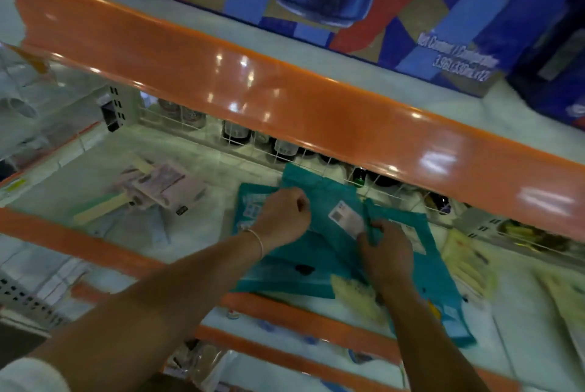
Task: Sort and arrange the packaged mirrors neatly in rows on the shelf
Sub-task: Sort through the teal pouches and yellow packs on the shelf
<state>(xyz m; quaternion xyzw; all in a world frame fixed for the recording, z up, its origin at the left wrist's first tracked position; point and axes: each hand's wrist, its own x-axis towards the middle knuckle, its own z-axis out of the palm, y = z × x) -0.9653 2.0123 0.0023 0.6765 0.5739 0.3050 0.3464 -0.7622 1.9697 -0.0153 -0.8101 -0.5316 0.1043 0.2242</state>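
White shelf with an orange front edge — packets laid flat across it.

The shelf is bounded at the back by a white wire fence, behind which dark bottles are stood in a row. Teal packaged mirrors are spread overlapping at the middle of the shelf, one of them hanging over the orange front edge at the right. A blurred pinkish packet with pale sticks is seen well apart at the left — pale yellow packets are laid just beside the teal ones at the right.
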